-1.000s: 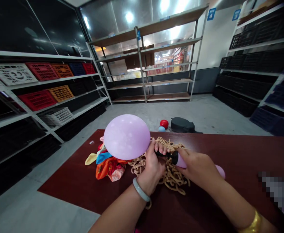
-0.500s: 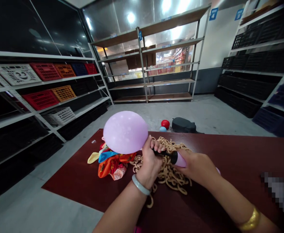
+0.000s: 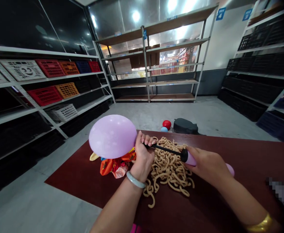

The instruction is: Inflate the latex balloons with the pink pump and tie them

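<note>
The hand pump [image 3: 189, 159] lies almost level across the view. Its long axis runs from about 9 o'clock at the nozzle end to a little past 3 o'clock at the rounded tail, which dips slightly toward the person. The left hand [image 3: 143, 152] is curled into a fist around the nozzle end, and it seems to pinch the balloon's neck there, though the fingers hide the neck itself. The lilac balloon [image 3: 112, 136] is inflated and round. It swells out from that fist toward 9 o'clock and hangs in the air above the near left part of the dark red table [image 3: 241, 152], touching only the left hand. The right hand [image 3: 206, 163] is wrapped tight around the pump's lilac barrel at 3 o'clock from the left hand. The two fists are well apart, and the thin black rod [image 3: 164, 149] shows bare between them. The left hand is therefore the one at the balloon, and the right hand reaches it only through the pump. Beneath the rod lies a heap of tan chain links [image 3: 168, 171], and a pile of limp coloured balloons [image 3: 114, 164] sits under the inflated one. On the floor beyond the table, at 12 o'clock, are a red ball [image 3: 166, 124] and a black bag [image 3: 185, 126].
</note>
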Tool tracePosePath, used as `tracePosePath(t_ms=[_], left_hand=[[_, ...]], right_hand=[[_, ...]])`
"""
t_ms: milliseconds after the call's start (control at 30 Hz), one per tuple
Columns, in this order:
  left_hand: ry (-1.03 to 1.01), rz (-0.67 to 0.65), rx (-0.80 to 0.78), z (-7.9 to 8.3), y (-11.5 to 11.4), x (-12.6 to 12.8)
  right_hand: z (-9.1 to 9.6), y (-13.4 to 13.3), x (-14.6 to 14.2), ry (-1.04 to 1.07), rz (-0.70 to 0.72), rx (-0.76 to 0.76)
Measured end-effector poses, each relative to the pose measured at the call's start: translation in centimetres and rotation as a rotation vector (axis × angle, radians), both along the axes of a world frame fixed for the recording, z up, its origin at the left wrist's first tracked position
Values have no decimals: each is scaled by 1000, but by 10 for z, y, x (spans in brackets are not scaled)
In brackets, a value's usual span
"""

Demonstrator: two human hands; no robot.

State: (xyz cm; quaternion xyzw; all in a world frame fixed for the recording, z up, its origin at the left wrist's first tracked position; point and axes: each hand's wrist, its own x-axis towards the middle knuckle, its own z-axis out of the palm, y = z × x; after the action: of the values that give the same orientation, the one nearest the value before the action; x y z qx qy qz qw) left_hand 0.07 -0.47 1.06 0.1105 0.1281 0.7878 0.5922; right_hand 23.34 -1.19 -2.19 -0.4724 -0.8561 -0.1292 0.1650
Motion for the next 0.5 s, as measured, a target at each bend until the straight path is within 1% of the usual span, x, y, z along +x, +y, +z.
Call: tracePosePath(t_ms=[133,267,367,500], left_hand=[[50,-60,-39,-11,-7,31],[116,-118,-54,-20,-18,59],[160,-140,-38,-24,-22,69],[151,-144,-49,-26,-21,68]], right_hand=[[1,-9,-11,13,1,23],[3,-16,-19,29,12,-4],[3,-18,-22,54,8,-21],[2,-17,-24,57,3,-54]])
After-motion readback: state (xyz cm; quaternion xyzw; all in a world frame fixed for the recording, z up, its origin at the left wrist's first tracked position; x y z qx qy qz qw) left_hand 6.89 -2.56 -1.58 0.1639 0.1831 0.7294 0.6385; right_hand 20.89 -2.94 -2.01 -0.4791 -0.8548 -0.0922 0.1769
